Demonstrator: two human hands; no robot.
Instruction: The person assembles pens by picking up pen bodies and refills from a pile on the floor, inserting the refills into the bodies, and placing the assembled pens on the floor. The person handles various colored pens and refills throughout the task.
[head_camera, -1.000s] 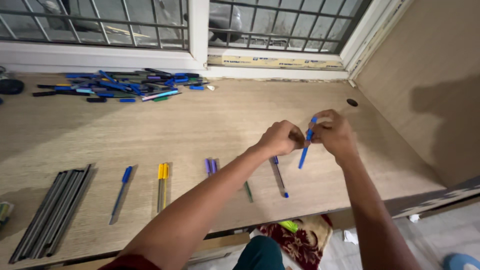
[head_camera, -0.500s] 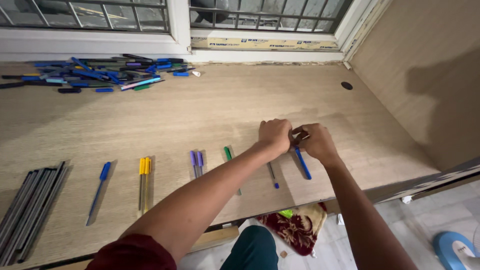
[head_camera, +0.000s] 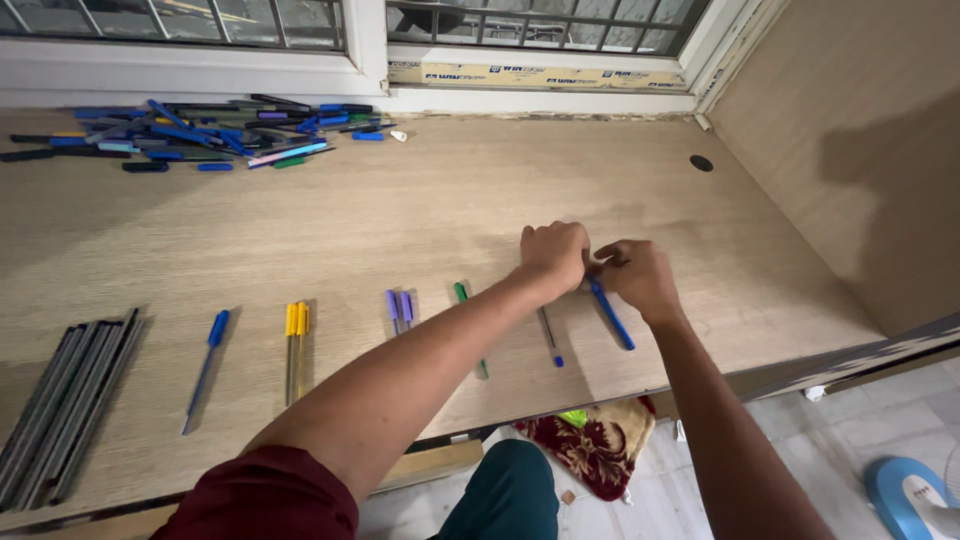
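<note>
Blue pen (head_camera: 612, 315) lies on the desk (head_camera: 400, 220), its long axis running from the right hand (head_camera: 635, 278) toward the near edge. Right fingers pinch its top end; the left hand (head_camera: 553, 255), a closed fist, touches there too, holding nothing I can make out.

You get soft, even daylight from the barred window (head_camera: 520, 25) at the far edge of the desk (head_camera: 420, 210), bright enough to show the wood grain with no harsh glare. Beside the desk, the side wall panel (head_camera: 860, 130) carries a broad, soft-edged shadow, and your left hand (head_camera: 553, 255) and right hand (head_camera: 633, 275) cast only faint shadows on the desk beneath them. Focus is sharp across the desk and the pen pile (head_camera: 190, 135) near the window, while the wide lens bends the desk's edges and stretches your forearms toward the bottom.
</note>
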